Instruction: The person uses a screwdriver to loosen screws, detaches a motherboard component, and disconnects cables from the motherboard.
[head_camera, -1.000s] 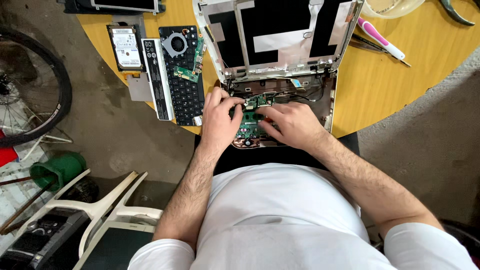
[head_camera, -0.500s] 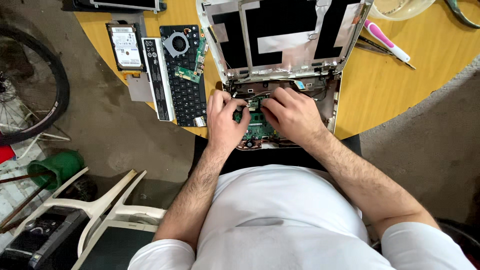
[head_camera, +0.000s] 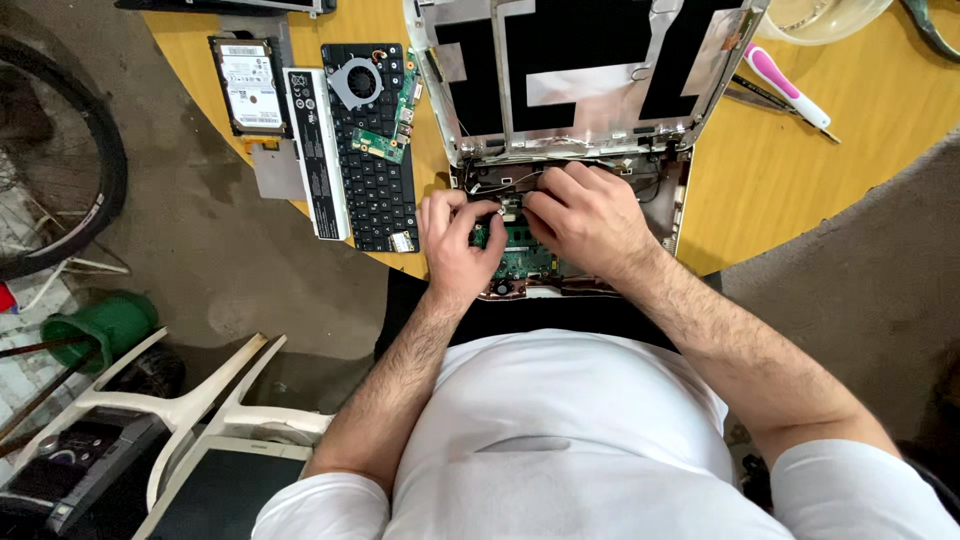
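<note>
A dismantled laptop (head_camera: 580, 90) lies on the round yellow table (head_camera: 800, 190), its lid back and its base open. Inside the base a green circuit board (head_camera: 525, 262) shows. My left hand (head_camera: 458, 235) rests on the left part of the base, fingers curled on a small part near the hinge. My right hand (head_camera: 585, 220) lies over the board's middle, fingertips meeting the left hand's at the hinge area. What the fingers pinch is hidden.
A loose black keyboard (head_camera: 375, 170) with a fan (head_camera: 355, 82) and small board on it lies to the left, beside a battery bar (head_camera: 312, 150) and a hard drive (head_camera: 245, 85). A pink-handled tool (head_camera: 785, 85) lies right. White chair (head_camera: 190, 410) and wheel (head_camera: 60, 170) stand on the floor.
Both hands have shifted up from the board's lower part toward the hinge edge of the base. The fingertips now meet near the hinge.
</note>
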